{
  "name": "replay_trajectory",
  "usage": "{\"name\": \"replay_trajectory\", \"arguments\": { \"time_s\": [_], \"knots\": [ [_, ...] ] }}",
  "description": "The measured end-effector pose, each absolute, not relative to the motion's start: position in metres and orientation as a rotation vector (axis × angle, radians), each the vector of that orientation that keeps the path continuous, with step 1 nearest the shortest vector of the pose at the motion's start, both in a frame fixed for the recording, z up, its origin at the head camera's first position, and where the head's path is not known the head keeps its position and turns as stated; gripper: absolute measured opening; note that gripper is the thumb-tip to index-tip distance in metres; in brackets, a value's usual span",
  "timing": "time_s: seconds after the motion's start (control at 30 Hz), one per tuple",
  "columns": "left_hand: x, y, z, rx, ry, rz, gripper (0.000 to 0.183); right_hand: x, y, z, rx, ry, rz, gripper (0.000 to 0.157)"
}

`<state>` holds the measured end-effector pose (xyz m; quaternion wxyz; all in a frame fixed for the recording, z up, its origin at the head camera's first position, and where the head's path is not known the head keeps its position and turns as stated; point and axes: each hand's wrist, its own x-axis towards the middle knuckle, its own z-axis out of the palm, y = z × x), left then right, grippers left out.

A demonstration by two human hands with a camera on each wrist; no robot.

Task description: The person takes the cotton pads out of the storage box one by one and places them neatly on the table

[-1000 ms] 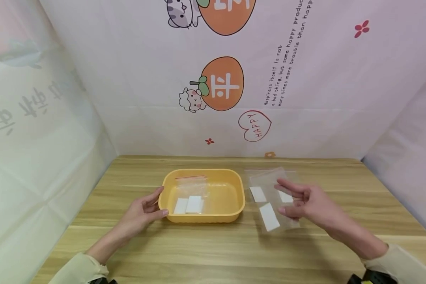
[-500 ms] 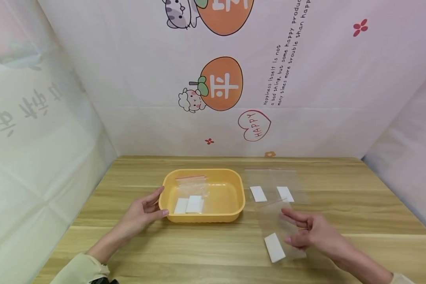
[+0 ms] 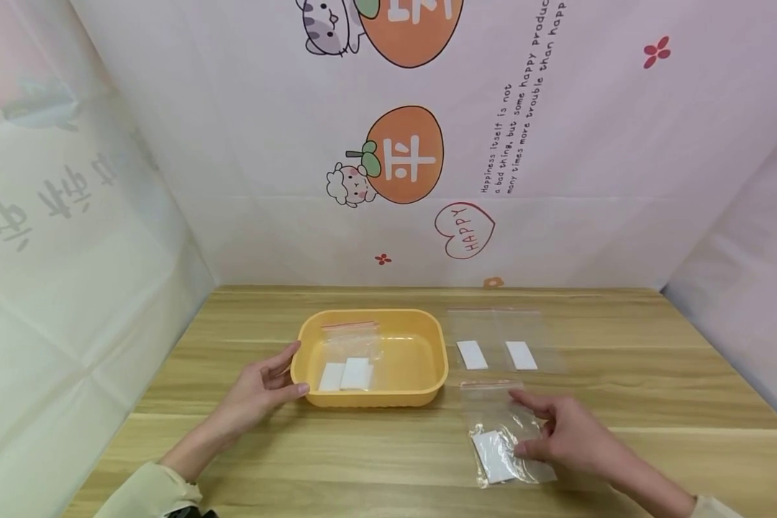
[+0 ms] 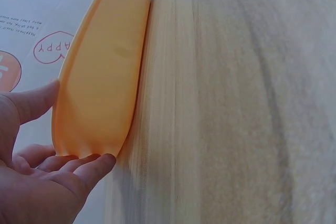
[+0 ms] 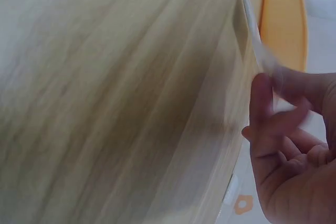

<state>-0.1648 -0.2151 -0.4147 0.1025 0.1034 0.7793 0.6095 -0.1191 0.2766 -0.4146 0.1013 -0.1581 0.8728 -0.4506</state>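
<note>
head view alone shows white pieces inside the basin.

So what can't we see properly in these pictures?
Head view: part of the held clear bag is behind the right hand.
Head view: the top edge cuts off the printed cat.
Left wrist view: the inside of the yellow tray is hidden by its own wall.
Right wrist view: one of the fingers is blurred, its tip unclear.
</note>
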Motion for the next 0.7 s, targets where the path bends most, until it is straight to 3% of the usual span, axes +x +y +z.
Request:
{"name": "replay_trajectory", "arguments": {
  "time_s": [0.47,0.7],
  "knots": [
    [-0.165,-0.215,-0.416,0.317,2.291,1.81,0.089,-0.111,0.275,-0.411,-0.351,2.847,-1.028,0.087],
    [-0.166,-0.215,-0.417,0.313,2.284,1.814,0.089,-0.105,0.272,-0.408,-0.376,2.968,-0.762,0.067]
  ]
}}
